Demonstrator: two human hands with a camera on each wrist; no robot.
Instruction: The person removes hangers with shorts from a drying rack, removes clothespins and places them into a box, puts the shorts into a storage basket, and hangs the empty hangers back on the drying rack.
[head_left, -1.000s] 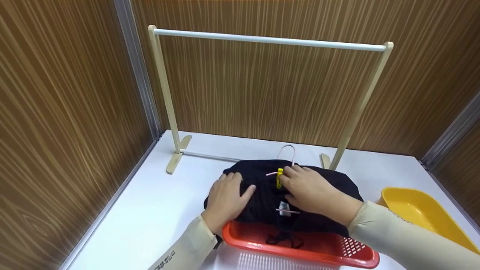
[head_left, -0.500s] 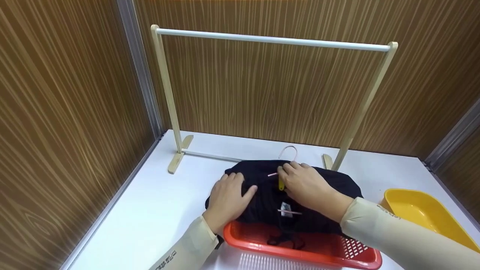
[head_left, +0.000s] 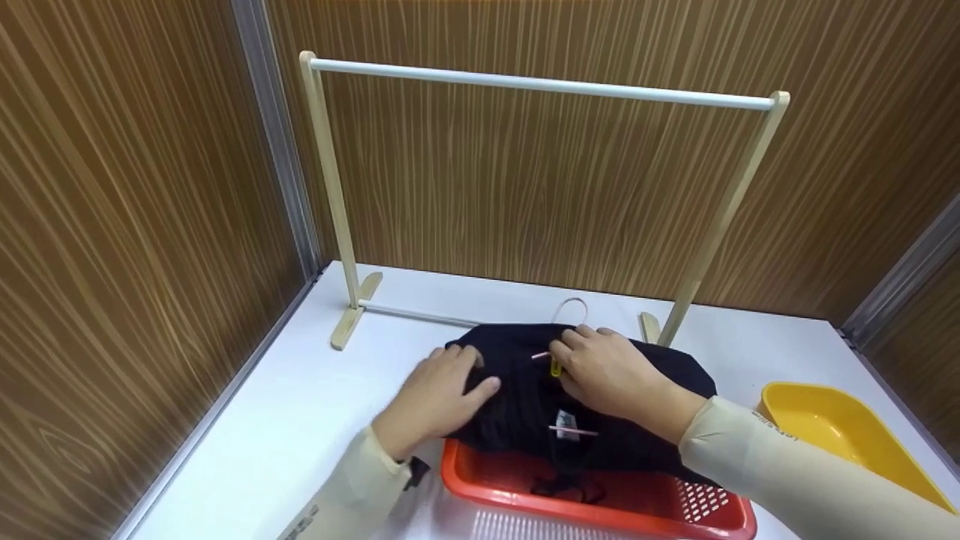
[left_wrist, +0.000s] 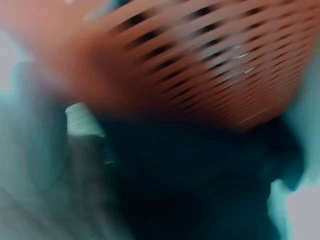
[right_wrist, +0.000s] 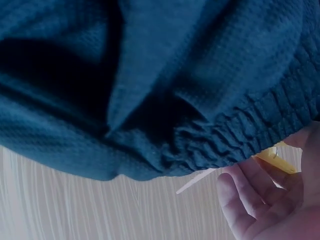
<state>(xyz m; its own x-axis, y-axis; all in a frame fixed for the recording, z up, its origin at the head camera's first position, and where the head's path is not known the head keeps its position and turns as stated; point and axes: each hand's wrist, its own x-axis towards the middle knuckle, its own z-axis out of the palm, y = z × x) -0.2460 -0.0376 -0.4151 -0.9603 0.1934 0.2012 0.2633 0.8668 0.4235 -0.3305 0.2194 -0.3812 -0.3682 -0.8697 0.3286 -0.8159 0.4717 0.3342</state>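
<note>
A black garment (head_left: 517, 405) with a gathered elastic waistband, seen close in the right wrist view, lies bunched over the back of a red basket (head_left: 480, 487). My right hand (head_left: 607, 371) pinches a yellow clothespin (head_left: 556, 366) at the waistband, mostly covered by the fingers. A thin pink hanger (head_left: 574, 431) runs through the garment, its hook (head_left: 571, 301) sticking out at the back. My left hand (head_left: 431, 394) is at the garment's left edge, thumb apart from the fingers. The left wrist view is blurred, showing the basket's slotted wall (left_wrist: 210, 60) and dark cloth.
A wooden rack with a white top rail (head_left: 540, 85) stands behind the garment, its left foot (head_left: 356, 311) on the white table (head_left: 262, 420). To the right lies a yellow tray (head_left: 847, 431). Wood-patterned panels (head_left: 510, 195) enclose the back and sides.
My right hand has shifted slightly left, its fingers now covering more of the yellow clothespin. My left hand has moved a little left along the garment's edge.
</note>
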